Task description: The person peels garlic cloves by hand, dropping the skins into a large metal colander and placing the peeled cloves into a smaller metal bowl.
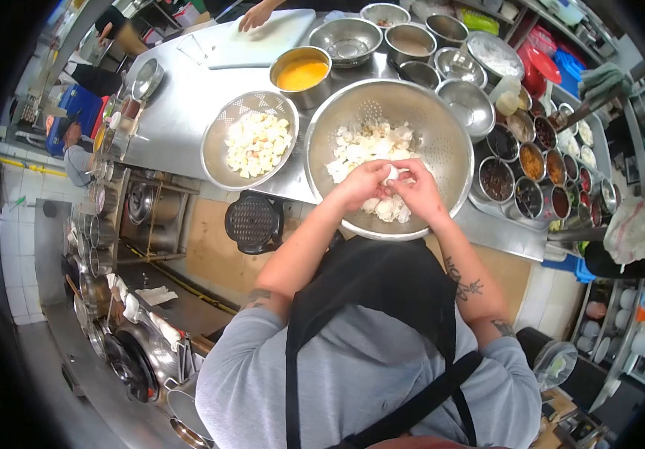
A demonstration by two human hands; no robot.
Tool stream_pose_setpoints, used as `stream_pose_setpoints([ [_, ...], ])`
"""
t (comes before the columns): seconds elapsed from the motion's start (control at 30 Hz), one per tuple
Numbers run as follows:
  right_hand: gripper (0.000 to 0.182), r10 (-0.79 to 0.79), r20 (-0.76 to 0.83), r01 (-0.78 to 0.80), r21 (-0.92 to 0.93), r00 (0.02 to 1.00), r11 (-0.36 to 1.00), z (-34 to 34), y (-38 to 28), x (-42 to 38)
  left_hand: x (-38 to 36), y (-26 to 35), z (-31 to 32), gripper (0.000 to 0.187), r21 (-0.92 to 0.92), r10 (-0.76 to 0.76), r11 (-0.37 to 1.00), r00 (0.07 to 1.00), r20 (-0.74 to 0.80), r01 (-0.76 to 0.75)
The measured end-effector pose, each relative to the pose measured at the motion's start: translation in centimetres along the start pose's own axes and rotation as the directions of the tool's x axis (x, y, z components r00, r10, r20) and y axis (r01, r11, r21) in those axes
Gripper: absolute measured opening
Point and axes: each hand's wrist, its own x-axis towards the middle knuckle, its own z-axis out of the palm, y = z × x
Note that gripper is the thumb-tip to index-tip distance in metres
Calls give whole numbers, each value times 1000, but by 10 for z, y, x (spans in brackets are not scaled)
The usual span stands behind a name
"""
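Both of my hands meet over the large perforated steel colander (446, 165), which holds unpeeled garlic and loose skins (367, 142). Between my fingertips is a white garlic piece (392, 173). My left hand (364, 184) grips it from the left, its fingers pinched. From the right, my right hand (418, 187) pinches the same piece. More garlic bulbs (386, 209) lie in the colander just below my hands. Left of it stands a smaller colander (214, 153) with pale peeled cloves (258, 144).
Behind the colanders stand a pot of orange liquid (301, 75) and several steel bowls (346, 42). Another person's hand (256, 16) is over a white cutting board (285, 45). Ingredient containers (532, 161) crowd the right. A black stool (253, 222) is below the table edge.
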Motion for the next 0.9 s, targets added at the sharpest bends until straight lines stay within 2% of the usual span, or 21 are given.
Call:
stream_pose_setpoints([
  [0.13, 41, 68, -15, -68, -5, 998, 998, 1, 10, 3, 4, -8, 0, 28, -40, 151, 986, 969, -197, -162],
  [0.23, 38, 108, 8, -108, -7, 994, 994, 1, 15, 5, 0, -1, 5, 23, 35, 187, 982, 948, -258, -184],
  [0.33, 36, 202, -19, -196, 180, 979, 964, 4, 7, 3, 9, -10, 6, 23, 60, 208, 978, 937, -280, -199],
  [0.43, 37, 189, 33, -192, 182, 981, 964, 3, 7, 3, 14, -17, 7, 23, 117, 255, 966, 915, -313, -229],
  [0.5, 39, 236, 60, -242, 122, 970, 963, 0, 11, 5, 10, -13, 10, 22, 159, 261, 963, 907, -332, -219],
  [0.57, 40, 256, 77, -263, 112, 964, 958, 2, 7, 4, -2, -2, 13, 22, 198, 257, 960, 904, -343, -197],
  [0.6, 42, 233, 81, -242, 126, 969, 962, 5, 5, 3, 1, -6, 11, 22, 202, 293, 950, 899, -325, -236],
  [0.7, 49, 307, 81, -317, 181, 948, 931, 9, 5, 2, 0, -6, 10, 26, 69, 245, 969, 928, -279, -235],
  [0.8, 45, 343, 17, -337, 244, 939, 909, 11, -2, -1, -2, -4, 9, 25, 96, 226, 973, 943, -244, -209],
  [0.9, 42, 308, 23, -302, 278, 951, 912, 9, 3, 0, -2, -3, 8, 27, 125, 243, 967, 947, -207, -221],
])
